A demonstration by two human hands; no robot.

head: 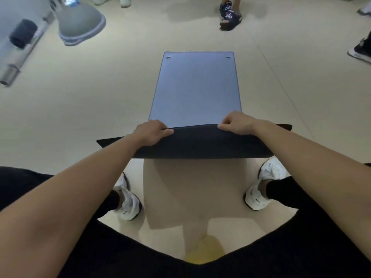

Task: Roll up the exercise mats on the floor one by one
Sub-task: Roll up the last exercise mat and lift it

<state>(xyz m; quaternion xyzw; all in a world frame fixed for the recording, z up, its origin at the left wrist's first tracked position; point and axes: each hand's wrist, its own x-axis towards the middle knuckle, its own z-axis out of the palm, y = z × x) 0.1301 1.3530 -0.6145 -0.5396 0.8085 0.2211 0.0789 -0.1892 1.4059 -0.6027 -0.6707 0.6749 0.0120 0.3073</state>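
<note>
The pale gym floor (80, 117) carries a blue exercise mat (196, 87), flat ahead, its near end lifted and folded back. Left hand (154, 131) and right hand (236, 123) clench that fold, grip tight, thumbs hidden beneath. A barbell (11, 71) runs off the left edge.

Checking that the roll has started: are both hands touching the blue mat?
Touching. The head view shows the left hand and right hand with fingers curled over the lifted near edge of the blue mat.
</note>
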